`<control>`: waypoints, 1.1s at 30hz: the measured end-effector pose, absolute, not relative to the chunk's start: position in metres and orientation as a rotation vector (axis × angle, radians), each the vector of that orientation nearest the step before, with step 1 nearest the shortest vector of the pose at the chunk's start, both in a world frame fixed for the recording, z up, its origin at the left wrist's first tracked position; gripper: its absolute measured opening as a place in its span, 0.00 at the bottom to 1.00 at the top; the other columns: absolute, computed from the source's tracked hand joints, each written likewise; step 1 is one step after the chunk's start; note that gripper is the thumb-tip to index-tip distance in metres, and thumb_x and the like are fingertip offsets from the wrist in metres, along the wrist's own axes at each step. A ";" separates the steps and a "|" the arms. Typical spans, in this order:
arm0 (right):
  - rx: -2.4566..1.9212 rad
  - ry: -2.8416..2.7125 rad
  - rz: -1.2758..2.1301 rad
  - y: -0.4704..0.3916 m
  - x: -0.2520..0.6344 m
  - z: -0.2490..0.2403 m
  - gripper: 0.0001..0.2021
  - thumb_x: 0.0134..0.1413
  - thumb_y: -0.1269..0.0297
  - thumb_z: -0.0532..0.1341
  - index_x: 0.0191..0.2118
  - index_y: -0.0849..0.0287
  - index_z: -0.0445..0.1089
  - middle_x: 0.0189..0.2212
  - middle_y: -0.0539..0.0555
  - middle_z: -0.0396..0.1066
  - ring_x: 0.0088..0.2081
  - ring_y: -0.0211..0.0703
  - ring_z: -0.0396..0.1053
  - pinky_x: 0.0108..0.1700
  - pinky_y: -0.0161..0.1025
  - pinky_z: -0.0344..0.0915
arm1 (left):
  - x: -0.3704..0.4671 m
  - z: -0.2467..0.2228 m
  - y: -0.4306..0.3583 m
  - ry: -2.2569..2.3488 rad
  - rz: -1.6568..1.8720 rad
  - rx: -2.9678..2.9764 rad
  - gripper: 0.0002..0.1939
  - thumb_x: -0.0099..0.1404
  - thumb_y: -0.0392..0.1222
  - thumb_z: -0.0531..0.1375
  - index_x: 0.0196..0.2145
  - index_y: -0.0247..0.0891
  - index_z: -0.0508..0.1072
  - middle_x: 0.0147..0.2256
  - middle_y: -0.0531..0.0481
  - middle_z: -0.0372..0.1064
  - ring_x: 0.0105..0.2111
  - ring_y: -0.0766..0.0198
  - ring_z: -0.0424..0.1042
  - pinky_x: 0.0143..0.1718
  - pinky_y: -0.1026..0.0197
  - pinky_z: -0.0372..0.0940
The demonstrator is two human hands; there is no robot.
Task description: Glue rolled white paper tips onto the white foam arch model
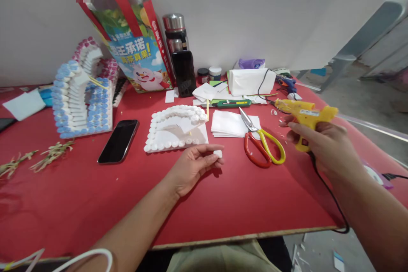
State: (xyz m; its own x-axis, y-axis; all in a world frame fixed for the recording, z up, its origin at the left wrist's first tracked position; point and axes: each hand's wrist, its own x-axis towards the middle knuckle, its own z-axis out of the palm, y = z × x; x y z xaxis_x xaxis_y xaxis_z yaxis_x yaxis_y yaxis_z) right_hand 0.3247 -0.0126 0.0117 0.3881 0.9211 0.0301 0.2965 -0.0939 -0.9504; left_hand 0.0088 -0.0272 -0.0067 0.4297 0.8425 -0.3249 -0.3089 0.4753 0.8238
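Note:
My left hand (197,163) pinches a small white piece (218,153) between thumb and fingers, low over the red table. Wrapped round the yellow glue gun (310,119) is my right hand (321,144), raised at the right, with the nozzle pointing left. Just beyond my left hand lies a white board (172,129) edged with rows of small white rolled pieces. Scissors (264,146) with one red and one yellow handle rest between my hands, their blades on a stack of white paper (223,124).
A black phone (118,141) lies at left, near blue-and-white rolled decorations (79,102). Behind stand a colourful bag (137,51), a steel flask (174,29) and an upright phone (184,73). A green cutter (234,103) lies beyond the paper. The gun's cable hangs over the front edge.

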 end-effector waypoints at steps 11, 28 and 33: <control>-1.085 -1.619 1.342 -0.025 0.266 0.019 0.17 0.65 0.52 0.62 0.30 0.59 0.75 0.28 0.55 0.74 0.32 0.44 0.73 0.36 0.39 0.69 | 0.008 -0.010 -0.021 0.729 0.931 0.378 0.12 0.56 0.28 0.71 0.40 0.30 0.79 0.34 0.45 0.76 0.34 0.66 0.77 0.38 0.68 0.73; -0.958 -1.647 1.514 -0.030 0.263 0.001 0.20 0.68 0.52 0.58 0.27 0.57 0.73 0.24 0.53 0.73 0.28 0.44 0.71 0.35 0.42 0.65 | 0.011 -0.009 -0.018 0.692 0.945 0.398 0.13 0.59 0.32 0.71 0.42 0.29 0.78 0.34 0.45 0.73 0.35 0.67 0.74 0.41 0.66 0.71; -0.993 -1.681 1.499 -0.032 0.262 -0.001 0.20 0.67 0.51 0.58 0.27 0.58 0.73 0.23 0.54 0.73 0.28 0.44 0.70 0.33 0.41 0.65 | 0.010 -0.010 -0.018 0.683 0.944 0.412 0.12 0.59 0.32 0.71 0.42 0.29 0.79 0.33 0.45 0.73 0.34 0.66 0.74 0.39 0.66 0.71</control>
State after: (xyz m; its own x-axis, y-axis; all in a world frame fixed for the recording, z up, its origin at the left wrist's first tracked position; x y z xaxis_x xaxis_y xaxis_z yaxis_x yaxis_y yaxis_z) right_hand 0.2615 -0.0320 -0.0010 -0.4881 0.8727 -0.0070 0.1062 0.0514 -0.9930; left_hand 0.0099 -0.0184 -0.0103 0.4033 0.8449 -0.3514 -0.5977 0.5340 0.5980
